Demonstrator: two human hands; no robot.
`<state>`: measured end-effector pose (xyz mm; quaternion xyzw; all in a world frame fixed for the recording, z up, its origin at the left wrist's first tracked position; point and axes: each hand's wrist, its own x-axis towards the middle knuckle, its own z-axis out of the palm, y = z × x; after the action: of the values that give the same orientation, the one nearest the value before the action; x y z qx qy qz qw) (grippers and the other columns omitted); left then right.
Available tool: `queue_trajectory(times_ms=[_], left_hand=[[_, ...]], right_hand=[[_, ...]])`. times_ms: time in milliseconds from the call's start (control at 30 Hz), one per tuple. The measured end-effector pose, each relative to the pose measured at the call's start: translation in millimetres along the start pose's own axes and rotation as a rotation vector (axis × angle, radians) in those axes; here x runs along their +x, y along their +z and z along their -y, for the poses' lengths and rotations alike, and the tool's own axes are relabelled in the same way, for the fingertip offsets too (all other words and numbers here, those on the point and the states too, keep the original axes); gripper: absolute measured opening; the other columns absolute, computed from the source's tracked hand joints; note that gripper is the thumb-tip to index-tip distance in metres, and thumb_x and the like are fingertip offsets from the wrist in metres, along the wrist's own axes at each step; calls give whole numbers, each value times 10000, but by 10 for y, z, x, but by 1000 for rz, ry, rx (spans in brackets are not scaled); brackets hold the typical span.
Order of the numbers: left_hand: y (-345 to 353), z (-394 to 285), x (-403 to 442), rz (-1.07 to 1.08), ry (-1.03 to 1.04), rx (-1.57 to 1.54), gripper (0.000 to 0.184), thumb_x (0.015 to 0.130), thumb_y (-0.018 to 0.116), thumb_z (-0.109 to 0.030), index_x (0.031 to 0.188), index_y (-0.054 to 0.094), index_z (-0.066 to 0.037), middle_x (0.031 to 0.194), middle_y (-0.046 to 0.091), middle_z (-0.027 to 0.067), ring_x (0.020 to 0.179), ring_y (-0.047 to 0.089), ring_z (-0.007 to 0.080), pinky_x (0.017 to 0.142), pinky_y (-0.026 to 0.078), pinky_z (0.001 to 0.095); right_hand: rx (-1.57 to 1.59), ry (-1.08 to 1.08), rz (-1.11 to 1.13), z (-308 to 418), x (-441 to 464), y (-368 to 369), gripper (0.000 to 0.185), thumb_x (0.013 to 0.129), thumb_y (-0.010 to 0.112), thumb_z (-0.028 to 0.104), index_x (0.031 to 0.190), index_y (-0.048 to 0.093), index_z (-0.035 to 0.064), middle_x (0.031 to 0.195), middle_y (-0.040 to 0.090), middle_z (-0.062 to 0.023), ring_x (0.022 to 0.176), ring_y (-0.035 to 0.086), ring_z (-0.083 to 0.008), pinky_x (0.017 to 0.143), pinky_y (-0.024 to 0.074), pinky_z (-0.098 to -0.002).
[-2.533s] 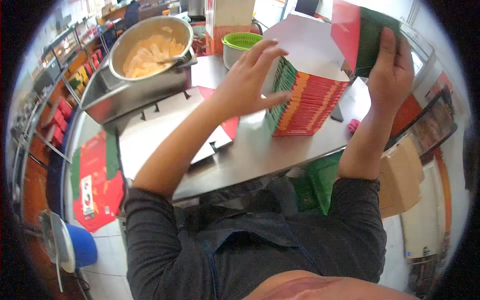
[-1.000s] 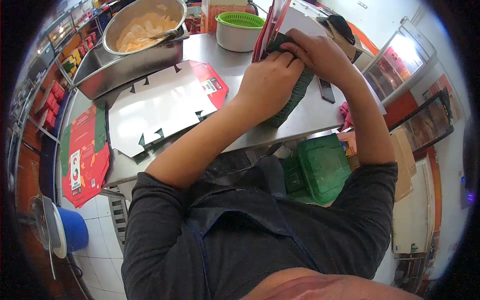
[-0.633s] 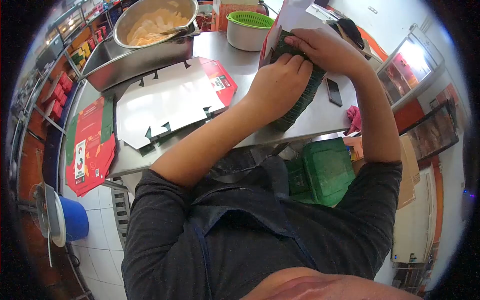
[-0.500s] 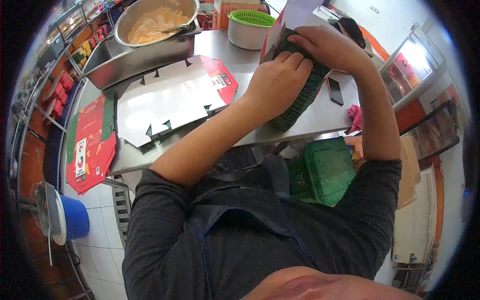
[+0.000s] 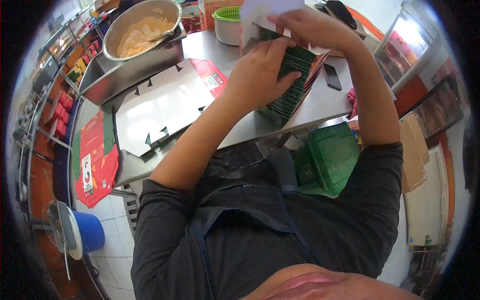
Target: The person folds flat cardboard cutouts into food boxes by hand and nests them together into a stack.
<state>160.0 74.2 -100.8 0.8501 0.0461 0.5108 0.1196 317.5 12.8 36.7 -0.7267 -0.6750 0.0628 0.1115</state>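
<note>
A thick stack of flat cardboard box blanks (image 5: 289, 82), with green and red edges, stands tilted on the steel table. My left hand (image 5: 257, 72) grips the near-left side of the stack, thumb across the green edges and fingers over its top. Above it, the thumb and fingers of my right hand (image 5: 312, 30) close on a blank whose pale inner side (image 5: 262, 17) faces up. Part of that blank is out of view or behind my hands. To the left lies an unfolded white blank (image 5: 162, 102), and red-and-green printed blanks (image 5: 97, 160) overhang the table's left edge.
A steel bowl of pale orange mixture (image 5: 142, 37) with a utensil rests on a steel tub (image 5: 135, 70). A green-and-white colander pot (image 5: 227, 27) stands behind. Right of the stack are a phone (image 5: 332, 77) and pink cloth (image 5: 352, 100). Below sits a green crate (image 5: 332, 155).
My right hand has lifted away from the stack's top and moved left with a blank. My left thumb has spread from its fingers. The camera view has shifted slightly.
</note>
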Motion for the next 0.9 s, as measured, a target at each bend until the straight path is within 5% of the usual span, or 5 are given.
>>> queue_trajectory(times_ms=[67, 100, 333, 767, 900], left_hand=[[-20, -32, 20, 26, -48, -32, 561, 904, 774, -320, 1377, 566, -103, 1085, 670, 166, 1018, 655, 350, 896, 535, 456], [-31, -32, 38, 48, -43, -13, 557, 908, 763, -337, 1373, 568, -100, 1070, 664, 167, 1010, 651, 366, 885, 531, 466], [-40, 37, 132, 53, -43, -69, 363, 951, 719, -280, 1257, 653, -96, 1089, 630, 170, 965, 649, 381, 847, 525, 472], [-28, 151, 170, -123, 26, -83, 183, 978, 690, -162, 1147, 686, -93, 1250, 546, 179, 979, 637, 315, 802, 550, 398], [-49, 122, 170, -99, 45, -61, 198, 984, 673, -156, 1170, 686, -86, 1220, 566, 178, 987, 638, 320, 804, 546, 404]], right_hand=[[-3, -224, -355, -760, 353, -101, 500, 977, 632, 526, 1113, 700, 50, 784, 699, -108, 734, 683, -171, 705, 526, -329], [-230, 30, -424, -312, 131, -268, 428, 1035, 550, 394, 1162, 676, 5, 1043, 735, -221, 975, 706, -363, 918, 548, -449], [-566, -14, -342, -1454, 651, -141, 397, 1032, 507, 349, 1107, 715, 19, 1101, 719, -235, 1025, 684, -401, 935, 528, -474], [-1596, -1030, -248, -2341, 1396, -408, 208, 988, 479, 130, 891, 650, 62, 859, 646, -124, 814, 628, -259, 767, 520, -400], [-1164, -623, 21, -2081, 1270, -338, 218, 1006, 469, 149, 901, 647, 81, 842, 624, -137, 819, 616, -254, 768, 507, -399]])
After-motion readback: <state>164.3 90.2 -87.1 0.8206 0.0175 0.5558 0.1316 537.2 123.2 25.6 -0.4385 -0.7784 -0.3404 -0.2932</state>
